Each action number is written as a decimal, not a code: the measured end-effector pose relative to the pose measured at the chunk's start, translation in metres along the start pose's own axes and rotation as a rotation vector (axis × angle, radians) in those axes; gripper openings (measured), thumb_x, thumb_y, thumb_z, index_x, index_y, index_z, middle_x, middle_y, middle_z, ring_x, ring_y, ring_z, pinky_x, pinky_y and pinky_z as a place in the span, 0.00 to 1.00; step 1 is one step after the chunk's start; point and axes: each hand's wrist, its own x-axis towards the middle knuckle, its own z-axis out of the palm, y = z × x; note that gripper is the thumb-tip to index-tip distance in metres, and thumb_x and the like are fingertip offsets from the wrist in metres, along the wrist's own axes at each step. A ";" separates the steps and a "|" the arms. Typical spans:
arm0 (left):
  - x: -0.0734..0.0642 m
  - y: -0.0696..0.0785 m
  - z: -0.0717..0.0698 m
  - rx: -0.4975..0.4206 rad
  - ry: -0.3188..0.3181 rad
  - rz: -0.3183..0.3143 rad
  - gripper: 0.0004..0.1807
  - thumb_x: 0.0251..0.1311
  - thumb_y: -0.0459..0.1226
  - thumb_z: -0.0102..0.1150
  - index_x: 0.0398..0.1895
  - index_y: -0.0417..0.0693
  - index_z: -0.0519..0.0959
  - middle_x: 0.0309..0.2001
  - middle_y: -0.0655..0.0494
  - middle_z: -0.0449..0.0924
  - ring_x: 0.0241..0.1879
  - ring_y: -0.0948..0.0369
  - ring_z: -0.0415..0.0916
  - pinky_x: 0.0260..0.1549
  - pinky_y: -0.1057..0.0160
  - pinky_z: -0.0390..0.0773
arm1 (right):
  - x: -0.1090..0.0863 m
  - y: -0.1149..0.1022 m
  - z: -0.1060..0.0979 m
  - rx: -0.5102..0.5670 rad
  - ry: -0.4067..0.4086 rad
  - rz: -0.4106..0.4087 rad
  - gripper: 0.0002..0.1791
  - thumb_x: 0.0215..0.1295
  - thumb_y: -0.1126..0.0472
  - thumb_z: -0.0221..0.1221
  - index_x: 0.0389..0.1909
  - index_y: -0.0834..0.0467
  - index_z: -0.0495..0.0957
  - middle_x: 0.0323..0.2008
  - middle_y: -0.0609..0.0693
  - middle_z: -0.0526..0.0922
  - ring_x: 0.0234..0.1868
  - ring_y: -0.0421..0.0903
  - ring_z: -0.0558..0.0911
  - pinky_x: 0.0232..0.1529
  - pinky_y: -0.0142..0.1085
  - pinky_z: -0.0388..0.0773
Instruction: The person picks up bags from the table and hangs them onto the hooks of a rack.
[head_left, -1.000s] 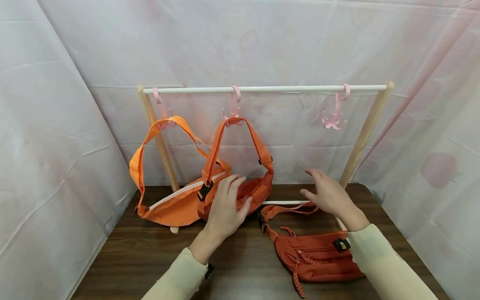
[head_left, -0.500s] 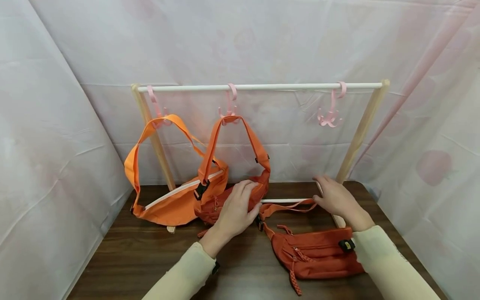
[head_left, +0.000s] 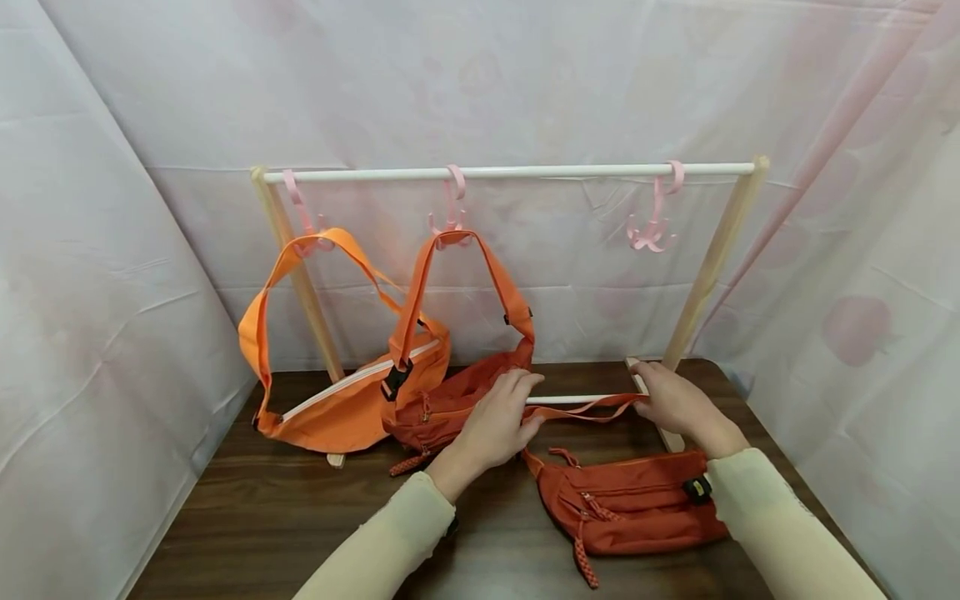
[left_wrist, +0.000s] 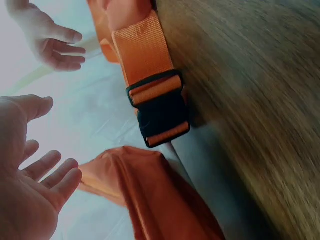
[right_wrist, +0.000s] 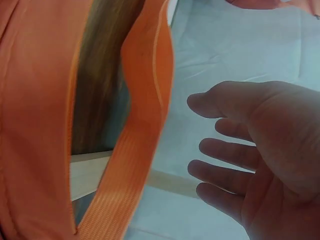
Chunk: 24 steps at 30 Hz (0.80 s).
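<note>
A rust-red waist bag (head_left: 637, 508) lies on the table, its strap (head_left: 592, 411) stretched out behind it. My left hand (head_left: 495, 421) is over the strap's left end, fingers parted. In the left wrist view that hand (left_wrist: 30, 175) is beside the strap's black buckle (left_wrist: 162, 112), with nothing between its fingers. At the strap's right end is my right hand (head_left: 678, 408). The right wrist view shows it (right_wrist: 270, 150) with thumb and fingers apart, beside the orange strap (right_wrist: 140, 100). Left of my left hand, a second rust-red waist bag (head_left: 457, 400) hangs from the middle pink hook (head_left: 450, 221).
A rack with a white rail (head_left: 555, 172) and wooden posts stands at the back of the dark wooden table (head_left: 247, 517). A bright orange waist bag (head_left: 352, 412) hangs from the left pink hook (head_left: 303, 217). The right pink hook (head_left: 651, 229) bears no bag.
My left hand has moved right, from in front of the hanging rust-red bag to the lying bag's strap. My right hand has come lower, to the strap's right end.
</note>
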 end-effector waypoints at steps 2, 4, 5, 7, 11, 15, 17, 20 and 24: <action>0.003 0.001 0.004 -0.004 -0.028 -0.010 0.35 0.70 0.44 0.71 0.76 0.48 0.67 0.67 0.52 0.72 0.66 0.54 0.72 0.63 0.55 0.76 | 0.001 0.003 0.004 -0.003 -0.017 0.005 0.32 0.70 0.64 0.68 0.70 0.71 0.69 0.66 0.74 0.73 0.61 0.70 0.78 0.55 0.63 0.78; 0.005 0.000 0.009 -0.001 -0.052 -0.022 0.36 0.70 0.45 0.70 0.77 0.49 0.67 0.67 0.53 0.71 0.67 0.55 0.72 0.64 0.55 0.76 | 0.003 0.007 0.007 -0.011 -0.031 0.006 0.32 0.71 0.64 0.68 0.70 0.71 0.69 0.65 0.74 0.74 0.60 0.69 0.79 0.54 0.62 0.79; 0.005 0.000 0.012 -0.004 -0.062 -0.029 0.36 0.70 0.45 0.70 0.77 0.49 0.67 0.68 0.52 0.71 0.67 0.55 0.72 0.64 0.55 0.76 | 0.004 0.008 0.009 -0.015 -0.035 0.005 0.32 0.70 0.64 0.68 0.70 0.71 0.69 0.64 0.73 0.74 0.59 0.69 0.80 0.53 0.62 0.79; 0.006 0.001 0.016 -0.007 -0.076 -0.041 0.37 0.70 0.45 0.70 0.77 0.49 0.66 0.68 0.53 0.71 0.67 0.55 0.72 0.63 0.55 0.76 | 0.005 0.012 0.013 -0.028 -0.038 -0.004 0.31 0.69 0.65 0.69 0.68 0.71 0.70 0.62 0.72 0.76 0.56 0.67 0.81 0.51 0.60 0.80; 0.007 0.002 0.022 -0.006 -0.097 -0.058 0.37 0.70 0.46 0.70 0.77 0.50 0.67 0.68 0.53 0.71 0.67 0.55 0.72 0.61 0.55 0.78 | 0.007 0.017 0.020 -0.070 -0.022 -0.036 0.29 0.67 0.67 0.70 0.65 0.72 0.73 0.58 0.69 0.79 0.54 0.65 0.83 0.51 0.58 0.81; 0.008 0.006 0.025 0.002 -0.109 -0.056 0.36 0.71 0.46 0.69 0.77 0.50 0.67 0.68 0.53 0.72 0.66 0.55 0.72 0.60 0.56 0.79 | 0.010 0.021 0.029 -0.106 -0.001 -0.057 0.28 0.65 0.68 0.72 0.63 0.71 0.75 0.55 0.67 0.81 0.53 0.64 0.84 0.50 0.57 0.82; 0.009 0.007 0.025 0.002 -0.110 -0.051 0.36 0.71 0.46 0.69 0.77 0.50 0.67 0.68 0.53 0.72 0.66 0.55 0.72 0.59 0.56 0.79 | 0.013 0.022 0.034 -0.127 0.013 -0.069 0.25 0.64 0.67 0.73 0.59 0.69 0.77 0.51 0.64 0.83 0.48 0.62 0.85 0.47 0.55 0.83; 0.009 0.009 0.026 -0.007 -0.111 -0.048 0.36 0.71 0.45 0.70 0.77 0.51 0.66 0.68 0.54 0.72 0.67 0.55 0.72 0.59 0.57 0.79 | 0.017 0.026 0.042 -0.163 0.054 -0.091 0.18 0.63 0.66 0.74 0.50 0.62 0.80 0.41 0.57 0.84 0.39 0.56 0.85 0.39 0.52 0.83; 0.010 0.011 0.026 -0.018 -0.106 -0.043 0.36 0.71 0.45 0.70 0.77 0.51 0.66 0.68 0.54 0.72 0.67 0.55 0.72 0.59 0.57 0.80 | 0.020 0.029 0.050 -0.193 0.113 -0.122 0.13 0.62 0.66 0.75 0.37 0.54 0.78 0.31 0.49 0.79 0.31 0.49 0.81 0.32 0.48 0.79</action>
